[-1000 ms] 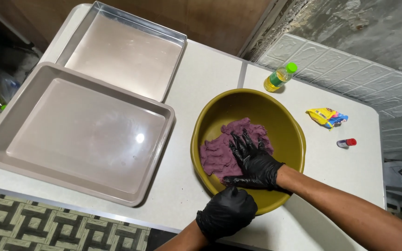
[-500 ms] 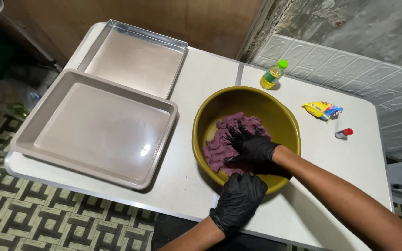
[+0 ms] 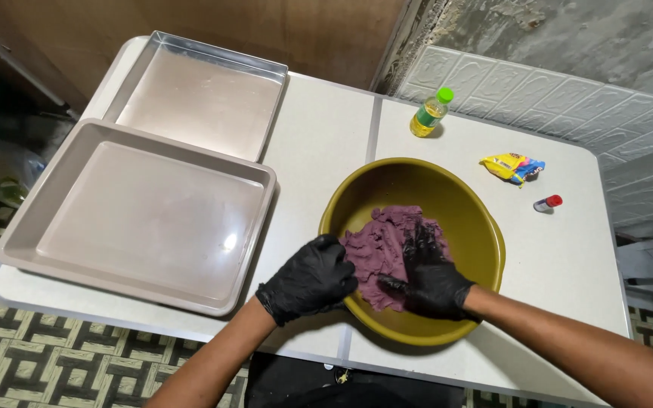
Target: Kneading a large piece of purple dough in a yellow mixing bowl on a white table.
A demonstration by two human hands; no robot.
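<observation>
A white worktop (image 3: 319, 151) carried two empty metal trays, the nearer tray (image 3: 141, 215) and the farther tray (image 3: 202, 94), both bare of any dough. Beside them stood an olive-yellow bowl (image 3: 459, 200) holding one unshaped mass of purple dough (image 3: 379, 249). The gloved left hand (image 3: 307, 279) gripped the bowl's near rim; the gloved right hand (image 3: 432, 276) pressed flat and open into the dough. A small bottle (image 3: 430, 113), snack packet (image 3: 513, 167) and tiny vial (image 3: 547, 202) lay beyond.

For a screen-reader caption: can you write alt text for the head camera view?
Two black-gloved hands work purple dough in an olive-yellow bowl: the right hand presses into it, the left hand grips the rim. On the white table lie two empty baking trays and a small green-capped bottle.
</observation>
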